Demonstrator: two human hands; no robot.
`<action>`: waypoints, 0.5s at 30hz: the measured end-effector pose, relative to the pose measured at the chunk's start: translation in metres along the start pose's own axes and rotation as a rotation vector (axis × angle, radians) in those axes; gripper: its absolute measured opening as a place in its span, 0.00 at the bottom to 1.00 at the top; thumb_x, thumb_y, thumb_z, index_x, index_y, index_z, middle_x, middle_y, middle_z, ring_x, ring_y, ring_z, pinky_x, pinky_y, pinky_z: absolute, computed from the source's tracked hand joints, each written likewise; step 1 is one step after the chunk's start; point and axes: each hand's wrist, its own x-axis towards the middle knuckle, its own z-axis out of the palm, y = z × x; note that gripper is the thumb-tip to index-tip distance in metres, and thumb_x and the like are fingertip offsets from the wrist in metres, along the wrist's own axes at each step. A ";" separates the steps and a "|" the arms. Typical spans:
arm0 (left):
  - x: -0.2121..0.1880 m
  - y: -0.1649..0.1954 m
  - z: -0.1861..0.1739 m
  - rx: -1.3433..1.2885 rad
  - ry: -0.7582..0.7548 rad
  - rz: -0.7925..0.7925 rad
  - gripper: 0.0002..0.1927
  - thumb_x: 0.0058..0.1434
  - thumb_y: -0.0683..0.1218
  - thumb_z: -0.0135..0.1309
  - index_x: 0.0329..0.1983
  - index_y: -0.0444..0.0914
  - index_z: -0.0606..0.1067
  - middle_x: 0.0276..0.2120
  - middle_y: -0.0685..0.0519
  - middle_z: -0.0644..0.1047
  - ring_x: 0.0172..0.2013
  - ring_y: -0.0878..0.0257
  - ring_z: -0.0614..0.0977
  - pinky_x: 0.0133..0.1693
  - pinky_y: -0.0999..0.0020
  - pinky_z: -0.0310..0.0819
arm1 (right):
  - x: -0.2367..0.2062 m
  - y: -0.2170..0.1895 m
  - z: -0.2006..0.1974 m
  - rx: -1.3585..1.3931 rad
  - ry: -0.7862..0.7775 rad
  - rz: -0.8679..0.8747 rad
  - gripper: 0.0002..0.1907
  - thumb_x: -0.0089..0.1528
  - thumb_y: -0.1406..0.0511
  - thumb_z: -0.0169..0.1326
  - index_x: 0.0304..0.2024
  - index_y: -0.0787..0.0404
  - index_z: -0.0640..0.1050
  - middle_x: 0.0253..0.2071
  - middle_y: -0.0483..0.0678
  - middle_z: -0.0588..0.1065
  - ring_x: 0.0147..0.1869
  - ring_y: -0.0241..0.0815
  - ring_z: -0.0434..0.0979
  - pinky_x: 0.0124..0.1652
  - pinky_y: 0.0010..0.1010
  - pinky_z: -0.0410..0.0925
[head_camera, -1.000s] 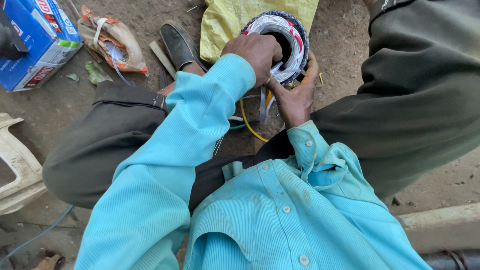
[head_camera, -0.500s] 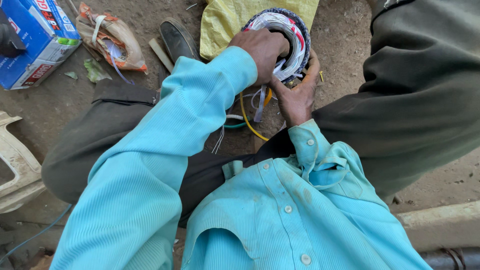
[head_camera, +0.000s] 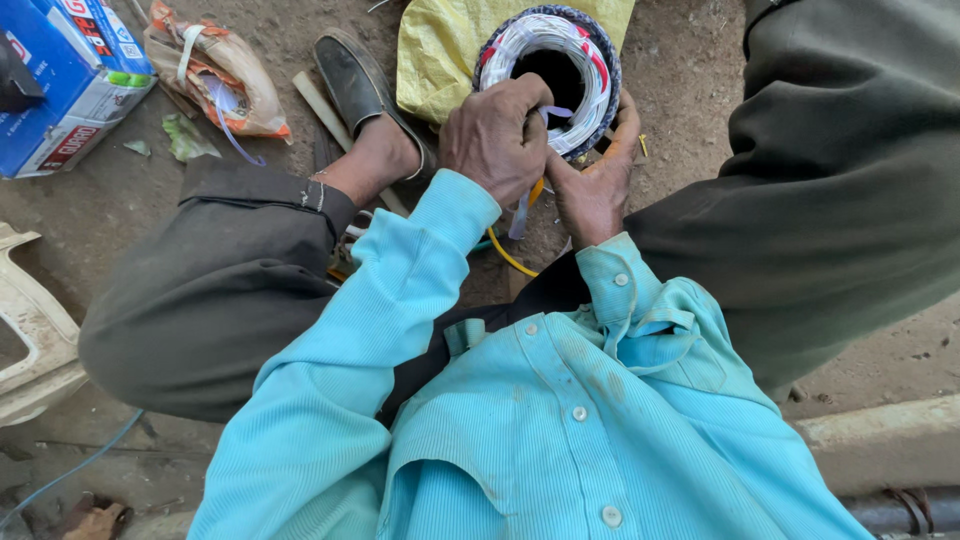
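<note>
A round motor stator (head_camera: 560, 62) with white, red-flecked windings and a dark rim stands on edge on the dirt ground between my knees. My left hand (head_camera: 497, 135) is closed on its near rim, pinching a thin pale strip that hangs down. My right hand (head_camera: 592, 185) cups the stator's lower right side from underneath. Yellow and green wires (head_camera: 505, 252) trail out below my hands. Both sleeves are light blue.
A yellow sack (head_camera: 440, 55) lies under and behind the stator. My left foot in a dark shoe (head_camera: 362, 85) rests beside it. A blue carton (head_camera: 62, 75) and a crumpled orange bag (head_camera: 215, 65) lie far left. A white plastic piece (head_camera: 30, 340) sits at the left edge.
The view has shifted slightly, with the stator a little higher in the frame. My left hand slid from the top of the rim to its near edge. My right hand keeps its hold.
</note>
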 end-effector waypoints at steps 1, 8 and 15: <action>0.001 0.000 -0.001 -0.028 0.002 0.020 0.07 0.61 0.42 0.53 0.43 0.42 0.77 0.35 0.48 0.82 0.38 0.47 0.85 0.41 0.50 0.76 | -0.001 -0.002 0.000 0.048 -0.005 0.016 0.49 0.58 0.67 0.72 0.73 0.63 0.57 0.67 0.54 0.69 0.71 0.46 0.71 0.70 0.38 0.67; 0.017 -0.013 -0.002 -0.065 -0.145 -0.052 0.16 0.61 0.42 0.53 0.52 0.38 0.73 0.31 0.47 0.82 0.37 0.48 0.85 0.42 0.53 0.76 | -0.001 -0.011 0.000 0.088 -0.029 0.053 0.51 0.57 0.68 0.73 0.73 0.63 0.55 0.67 0.56 0.68 0.72 0.48 0.70 0.70 0.39 0.68; 0.030 -0.045 0.008 -0.681 -0.138 -0.106 0.16 0.63 0.40 0.52 0.55 0.34 0.75 0.28 0.53 0.76 0.26 0.65 0.76 0.27 0.66 0.69 | -0.002 -0.013 -0.003 0.039 -0.026 0.069 0.54 0.55 0.66 0.75 0.73 0.62 0.54 0.68 0.57 0.67 0.72 0.50 0.70 0.70 0.40 0.67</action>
